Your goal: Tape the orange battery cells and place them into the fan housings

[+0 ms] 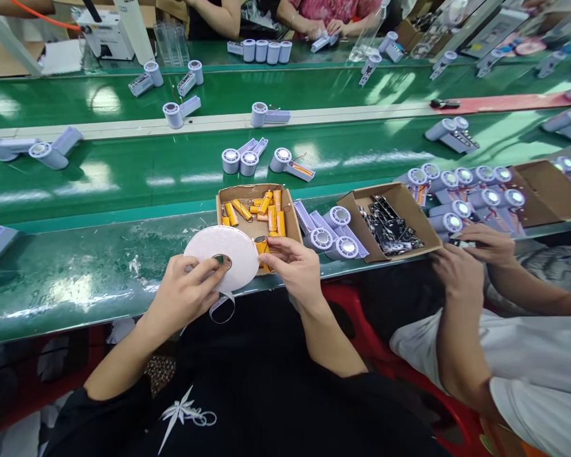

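My left hand (pixel 183 292) grips a white roll of tape (pixel 223 251), thumb near its centre hole, with a loose strip hanging below it. My right hand (pixel 292 266) pinches an orange battery cell (pixel 262 246) against the roll's right edge. Both hands hover over the near edge of the green bench, just in front of a small cardboard box (pixel 224 198) filled with several orange battery cells (pixel 266 212).
Pale blue fan housings (pixel 330 231) lie right of the box, beside a second cardboard box (pixel 400 193) of black circuit boards. A co-worker's hands (pixel 466 254) work at the right. More housings (pixel 247 158) ride the green conveyor (pixel 124 171); other people sit across it.
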`<state>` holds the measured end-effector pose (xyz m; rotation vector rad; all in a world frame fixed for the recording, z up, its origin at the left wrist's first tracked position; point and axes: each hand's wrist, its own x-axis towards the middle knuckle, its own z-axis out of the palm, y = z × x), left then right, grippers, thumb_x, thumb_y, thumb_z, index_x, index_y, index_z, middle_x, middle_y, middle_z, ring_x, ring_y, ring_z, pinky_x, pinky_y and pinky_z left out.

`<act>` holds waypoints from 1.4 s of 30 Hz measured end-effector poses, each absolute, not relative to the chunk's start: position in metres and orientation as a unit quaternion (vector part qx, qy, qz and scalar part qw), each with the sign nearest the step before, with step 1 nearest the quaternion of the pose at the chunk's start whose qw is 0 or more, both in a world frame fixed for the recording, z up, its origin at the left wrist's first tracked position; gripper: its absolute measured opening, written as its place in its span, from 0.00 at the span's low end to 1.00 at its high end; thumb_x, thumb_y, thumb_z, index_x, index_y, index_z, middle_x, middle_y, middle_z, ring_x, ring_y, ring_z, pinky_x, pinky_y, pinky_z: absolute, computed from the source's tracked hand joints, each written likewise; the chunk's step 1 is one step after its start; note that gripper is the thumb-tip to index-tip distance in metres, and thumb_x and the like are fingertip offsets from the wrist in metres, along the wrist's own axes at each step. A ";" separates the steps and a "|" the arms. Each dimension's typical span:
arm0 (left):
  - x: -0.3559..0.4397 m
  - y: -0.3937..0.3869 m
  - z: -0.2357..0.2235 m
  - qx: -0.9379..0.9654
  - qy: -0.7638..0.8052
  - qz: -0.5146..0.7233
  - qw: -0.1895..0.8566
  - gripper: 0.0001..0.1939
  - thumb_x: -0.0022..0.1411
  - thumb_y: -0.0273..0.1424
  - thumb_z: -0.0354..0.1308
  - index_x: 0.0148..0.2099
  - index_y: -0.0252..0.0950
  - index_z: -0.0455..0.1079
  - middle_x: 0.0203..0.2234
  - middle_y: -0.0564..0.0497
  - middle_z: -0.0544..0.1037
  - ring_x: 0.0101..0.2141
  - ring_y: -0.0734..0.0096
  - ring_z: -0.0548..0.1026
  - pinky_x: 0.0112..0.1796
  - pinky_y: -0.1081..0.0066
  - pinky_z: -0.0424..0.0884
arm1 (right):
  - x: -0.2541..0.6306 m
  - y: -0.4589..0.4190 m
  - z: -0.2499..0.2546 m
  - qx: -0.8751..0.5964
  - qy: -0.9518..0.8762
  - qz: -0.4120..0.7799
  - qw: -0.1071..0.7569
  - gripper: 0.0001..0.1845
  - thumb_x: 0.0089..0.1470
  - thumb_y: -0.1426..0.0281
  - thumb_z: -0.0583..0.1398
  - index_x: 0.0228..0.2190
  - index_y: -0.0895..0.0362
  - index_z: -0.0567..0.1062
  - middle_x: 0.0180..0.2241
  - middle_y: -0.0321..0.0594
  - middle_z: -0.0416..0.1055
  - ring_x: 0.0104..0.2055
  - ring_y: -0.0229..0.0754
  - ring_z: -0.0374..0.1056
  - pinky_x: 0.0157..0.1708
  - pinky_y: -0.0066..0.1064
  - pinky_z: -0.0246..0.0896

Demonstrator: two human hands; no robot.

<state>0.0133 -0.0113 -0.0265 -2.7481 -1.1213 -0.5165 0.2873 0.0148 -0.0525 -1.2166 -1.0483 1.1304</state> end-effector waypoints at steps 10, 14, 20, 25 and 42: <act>0.013 -0.015 -0.032 -0.894 -0.396 -0.196 0.076 0.30 0.66 0.30 0.70 0.69 0.40 0.75 0.52 0.44 0.85 0.47 0.52 0.73 0.51 0.52 0.69 | 0.292 0.016 -0.050 -0.457 -0.418 0.604 0.501 0.33 0.41 0.59 0.83 0.49 0.51 0.83 0.48 0.43 0.87 0.51 0.51 0.86 0.56 0.44 0.84; 0.011 -0.014 -0.031 -0.894 -0.399 -0.198 0.054 0.34 0.64 0.27 0.71 0.71 0.44 0.74 0.53 0.46 0.85 0.48 0.53 0.75 0.53 0.52 0.70 | 0.297 0.027 -0.053 -0.446 -0.411 0.673 0.423 0.45 0.40 0.59 0.83 0.59 0.53 0.79 0.41 0.41 0.88 0.46 0.53 0.86 0.47 0.44 0.86; 0.025 -0.010 -0.047 -0.842 -0.457 -0.275 0.074 0.32 0.62 0.37 0.76 0.67 0.43 0.76 0.46 0.44 0.87 0.56 0.42 0.73 0.60 0.43 0.67 | 0.253 0.014 -0.073 -0.436 -0.336 0.573 0.607 0.45 0.51 0.47 0.77 0.64 0.48 0.72 0.54 0.48 0.86 0.54 0.53 0.85 0.58 0.47 0.81; 0.036 -0.038 -0.053 -0.865 -0.374 -0.333 -0.025 0.29 0.63 0.42 0.76 0.63 0.39 0.77 0.38 0.45 0.84 0.46 0.53 0.77 0.52 0.53 0.73 | 0.272 0.028 -0.064 -0.421 -0.346 0.555 0.629 0.44 0.50 0.50 0.78 0.62 0.47 0.72 0.51 0.46 0.86 0.56 0.55 0.84 0.54 0.46 0.83; 0.071 0.179 -0.030 -0.877 -0.449 -0.169 0.019 0.26 0.77 0.46 0.55 0.68 0.39 0.74 0.55 0.40 0.84 0.56 0.48 0.76 0.57 0.52 0.71 | 0.305 0.051 -0.092 -0.371 -0.432 0.573 0.589 0.35 0.59 0.48 0.73 0.59 0.48 0.70 0.59 0.52 0.83 0.62 0.56 0.81 0.66 0.53 0.75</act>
